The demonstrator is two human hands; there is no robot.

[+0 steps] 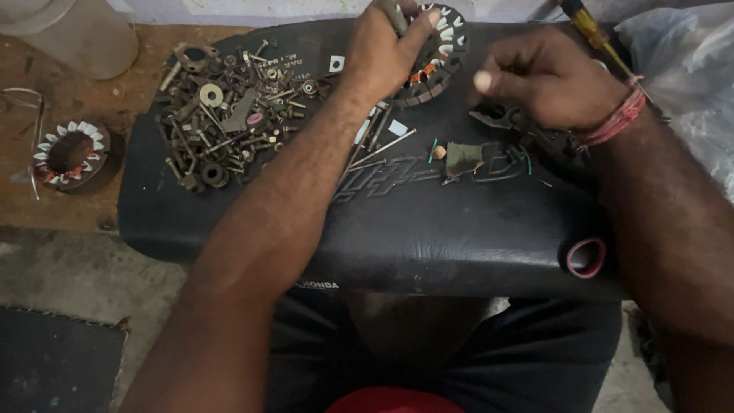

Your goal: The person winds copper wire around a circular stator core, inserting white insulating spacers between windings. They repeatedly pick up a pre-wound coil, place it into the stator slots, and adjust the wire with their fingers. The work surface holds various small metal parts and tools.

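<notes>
- Gripping a round stator (437, 57) with copper windings, the left hand (382, 50) clamps it at the far edge of the black seat (428, 229), thumb over the white-tipped poles.
- Right hand (547, 80) hovers just right of it, fingers curled loosely, holding nothing I can make out. It's the nearer free one.
- Yellow-handled screwdriver (592, 30) lies diagonally behind that wrist.
- Pile of greasy bolts and washers (225, 115) sits left; second stator (70, 153) on the wooden worktop (76, 206).

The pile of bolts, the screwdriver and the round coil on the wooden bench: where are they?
pile of bolts (222, 115): head view, middle of the heap.
screwdriver (590, 29): head view, yellow handle.
round coil (70, 153): head view, dark centre.
</notes>
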